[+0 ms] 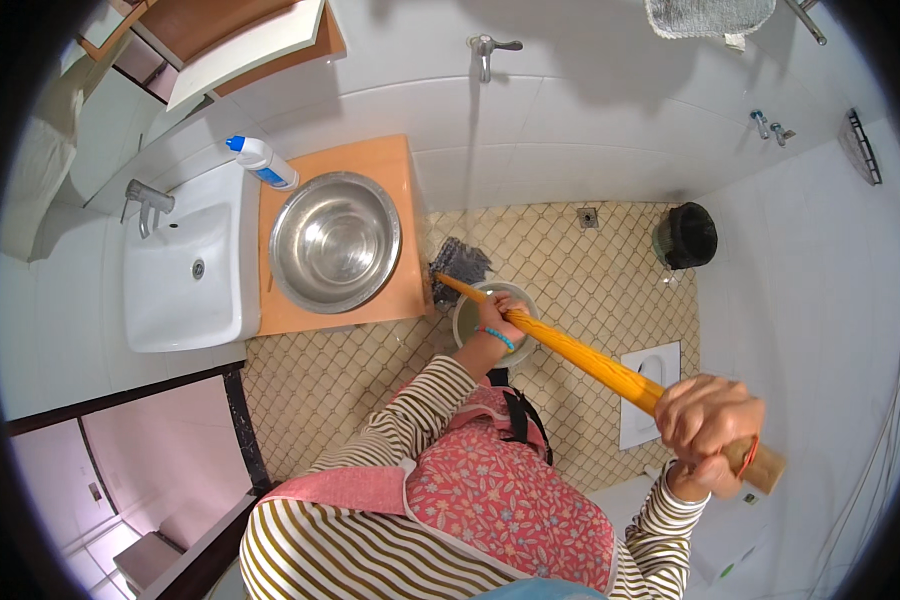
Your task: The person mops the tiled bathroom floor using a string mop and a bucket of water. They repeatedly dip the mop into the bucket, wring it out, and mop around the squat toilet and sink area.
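Note:
Both my hands hold the long yellow wooden handle (585, 356) of a mop. My right hand (709, 427) is closed round its upper end, near a red cord loop. Lower down, my left hand (504, 316), with a turquoise bead bracelet at the wrist, grips the shaft. The dark grey mop head (461, 262) lies on the tiled floor (540, 247) against the base of the orange counter. A pale bucket (531, 346) of cloudy liquid stands just below my left hand, which partly hides it.
A steel basin (335, 242) and a blue-capped cleaner bottle (266, 163) stand on the orange counter (390, 161) beside a white washbasin (184, 300). A black-lined bin (686, 236) is in the far right corner. A squat toilet (649, 409) lies right of the handle. A wall tap (485, 56) projects above.

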Motion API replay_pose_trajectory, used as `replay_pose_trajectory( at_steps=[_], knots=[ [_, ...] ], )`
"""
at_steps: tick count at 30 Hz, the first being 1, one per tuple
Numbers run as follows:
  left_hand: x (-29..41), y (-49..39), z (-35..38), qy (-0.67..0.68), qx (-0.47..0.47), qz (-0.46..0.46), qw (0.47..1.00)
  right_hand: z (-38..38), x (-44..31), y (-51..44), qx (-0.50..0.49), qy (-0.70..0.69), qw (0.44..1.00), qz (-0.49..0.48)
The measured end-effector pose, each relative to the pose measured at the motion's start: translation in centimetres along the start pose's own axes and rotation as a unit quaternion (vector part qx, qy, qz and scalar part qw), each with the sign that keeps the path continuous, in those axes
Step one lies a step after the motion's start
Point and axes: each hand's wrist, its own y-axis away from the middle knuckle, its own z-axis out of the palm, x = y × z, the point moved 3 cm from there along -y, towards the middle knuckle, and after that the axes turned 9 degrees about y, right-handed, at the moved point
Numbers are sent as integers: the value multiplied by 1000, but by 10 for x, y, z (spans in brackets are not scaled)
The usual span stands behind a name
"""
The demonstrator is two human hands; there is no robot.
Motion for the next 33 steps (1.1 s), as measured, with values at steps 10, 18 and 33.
replay_pose_trajectory(
  at_steps=[10, 18, 33],
  knots=[
    [6, -10, -40, -66, 13, -27, 997, -4, 5, 8, -11, -24, 1000, 6],
    [32, -30, -56, -141, 83, 45, 985, -9, 21, 27, 149, 35, 984, 89],
    [3, -15, -67, -338, 251, 74, 904, -20, -7, 47, 305, 106, 944, 74]
  ],
)
